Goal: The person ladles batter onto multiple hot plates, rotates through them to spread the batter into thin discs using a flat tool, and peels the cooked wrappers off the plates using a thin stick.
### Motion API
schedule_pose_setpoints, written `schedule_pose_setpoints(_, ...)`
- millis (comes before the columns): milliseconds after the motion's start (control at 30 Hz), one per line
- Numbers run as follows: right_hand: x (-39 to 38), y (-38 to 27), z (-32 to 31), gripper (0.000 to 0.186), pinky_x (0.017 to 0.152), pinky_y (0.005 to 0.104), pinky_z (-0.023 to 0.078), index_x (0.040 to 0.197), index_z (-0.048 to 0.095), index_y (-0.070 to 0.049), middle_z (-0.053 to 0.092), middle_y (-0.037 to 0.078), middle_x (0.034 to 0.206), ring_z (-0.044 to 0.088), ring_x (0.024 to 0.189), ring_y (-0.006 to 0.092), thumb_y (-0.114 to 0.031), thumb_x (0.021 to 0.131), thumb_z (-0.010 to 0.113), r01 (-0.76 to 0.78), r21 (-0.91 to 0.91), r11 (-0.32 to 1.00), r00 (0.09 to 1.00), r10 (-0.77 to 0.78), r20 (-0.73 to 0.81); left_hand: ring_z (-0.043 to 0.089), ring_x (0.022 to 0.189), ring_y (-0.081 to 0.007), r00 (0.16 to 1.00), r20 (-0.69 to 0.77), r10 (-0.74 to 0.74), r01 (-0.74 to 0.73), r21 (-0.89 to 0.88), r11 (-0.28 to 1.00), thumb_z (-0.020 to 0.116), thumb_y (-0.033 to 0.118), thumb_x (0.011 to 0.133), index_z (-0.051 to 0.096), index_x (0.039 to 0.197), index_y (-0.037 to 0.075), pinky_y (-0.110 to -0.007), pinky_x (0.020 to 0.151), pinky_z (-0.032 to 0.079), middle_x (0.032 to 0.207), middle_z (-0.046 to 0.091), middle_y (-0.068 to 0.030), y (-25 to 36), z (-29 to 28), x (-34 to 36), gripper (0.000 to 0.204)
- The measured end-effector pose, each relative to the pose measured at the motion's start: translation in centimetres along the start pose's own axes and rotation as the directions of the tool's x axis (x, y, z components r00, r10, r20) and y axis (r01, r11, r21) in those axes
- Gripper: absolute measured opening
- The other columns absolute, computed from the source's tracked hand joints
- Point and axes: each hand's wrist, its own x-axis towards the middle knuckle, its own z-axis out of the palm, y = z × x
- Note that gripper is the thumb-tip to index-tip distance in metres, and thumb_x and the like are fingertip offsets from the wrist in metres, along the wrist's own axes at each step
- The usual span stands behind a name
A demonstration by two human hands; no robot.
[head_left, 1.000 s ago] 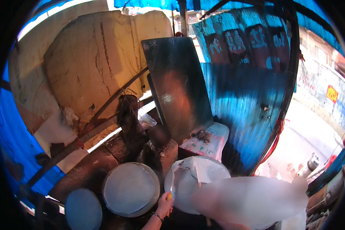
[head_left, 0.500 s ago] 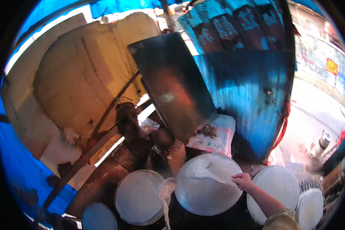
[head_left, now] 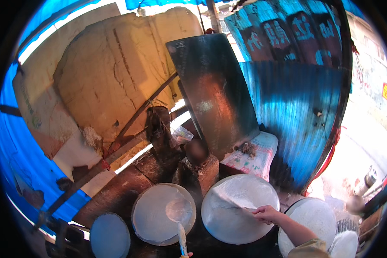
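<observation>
At the lower edge only part of my left hand [head_left: 188, 255] shows, closed on the handle of a pale, batter-coated ladle [head_left: 181, 234]. The ladle's bowl is over a round pan [head_left: 152, 215] covered with a pale layer. My right hand [head_left: 266, 214] reaches in from the right, fingers pinched on a thin pale blade-like strip [head_left: 234, 202]. It lies slantwise over the large round pan [head_left: 228, 228]; whether it is a scraper or a sheet's edge I cannot make out. White batter-like matter [head_left: 256, 189] whitens that pan's upper right part.
Other pale-topped round pans stand at the left [head_left: 110, 236] and right [head_left: 311, 219]. Behind are a lumpy brown object [head_left: 206, 172], a printed sack [head_left: 258, 155] and a dark leaning board [head_left: 215, 99]. Blue corrugated metal [head_left: 296, 112] rises at the back right.
The ladle has moved left from the pan's right rim to over its surface. My right hand has shifted slightly left across the large pan with the strip. The whole view has turned a little.
</observation>
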Motion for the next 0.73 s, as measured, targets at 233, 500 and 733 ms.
schedule_pose_setpoints(233,2.0,-0.9,-4.7,0.027,0.035,0.0193,0.029,0.102,0.064,-0.003,0.056,0.002,0.062,0.043,0.042,0.0047,-0.012,0.077,0.067,0.137,0.106,0.985,0.989,-0.131,-0.069,0.037,0.044,-0.0053,0.993,-0.076,0.086,-0.076,0.121,0.990,0.051,-0.007,0.080,0.042,0.123,0.012,-0.016,0.035,0.029,0.081,0.049,-0.0039,0.8,-1.2,-1.5,0.047)
schedule_pose_setpoints(500,1.1,0.2,-7.1,0.027,0.036,0.0198,0.031,0.105,0.063,-0.004,0.055,0.000,0.062,0.044,0.043,0.0042,-0.011,0.078,0.066,-0.075,-0.191,0.979,0.917,0.143,0.373,0.036,0.042,-0.0049,0.997,-0.035,0.070,-0.066,0.109,0.992,0.053,-0.005,0.079,0.044,0.120,0.012,-0.016,0.033,0.027,0.071,0.043,-0.0024,0.9,-1.4,-2.1,0.045)
schedule_pose_setpoints(733,7.2,-1.3,-3.8,0.028,0.063,0.0336,0.050,0.101,0.068,-0.012,0.065,0.006,0.076,0.058,0.065,0.0139,-0.022,0.075,0.067,0.114,-0.423,0.899,0.992,-0.126,-0.001,0.038,0.046,-0.0049,0.975,0.145,0.166,-0.209,0.369,0.906,0.057,0.001,0.079,0.040,0.125,0.012,-0.015,0.034,0.028,0.073,0.044,-0.0023,-0.6,-2.9,2.0,0.050)
